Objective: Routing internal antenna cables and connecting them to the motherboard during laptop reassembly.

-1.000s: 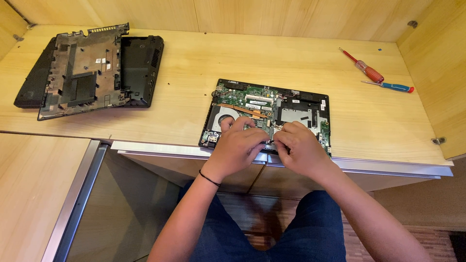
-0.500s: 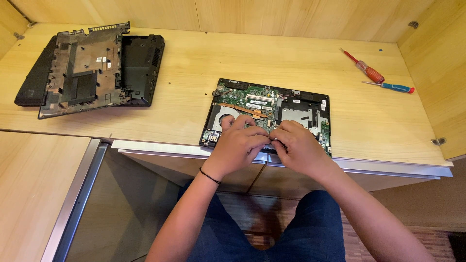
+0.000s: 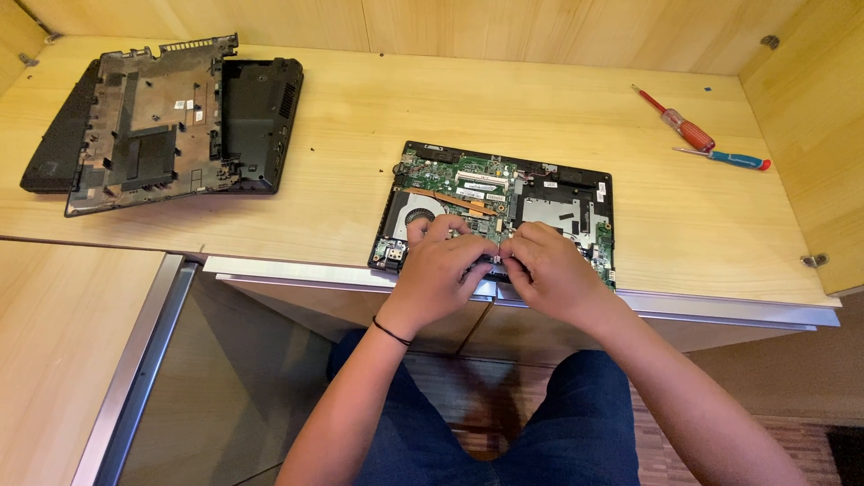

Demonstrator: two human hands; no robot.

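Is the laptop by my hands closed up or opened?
Opened: the laptop shows its bare green circuit board and fan; its black bottom cover lies apart on the desk.

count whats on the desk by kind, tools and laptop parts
screwdrivers: 2, one red-handled, one blue-handled
opened laptop base with circuit board: 1, under the left hand and right hand
detached black laptop covers: 2, stacked
total: 5

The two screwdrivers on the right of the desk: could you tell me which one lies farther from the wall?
The blue-handled screwdriver. It is the slimmer one and lies nearer the desk's front edge, while the red-handled screwdriver sits just behind it, closer to the back wall.
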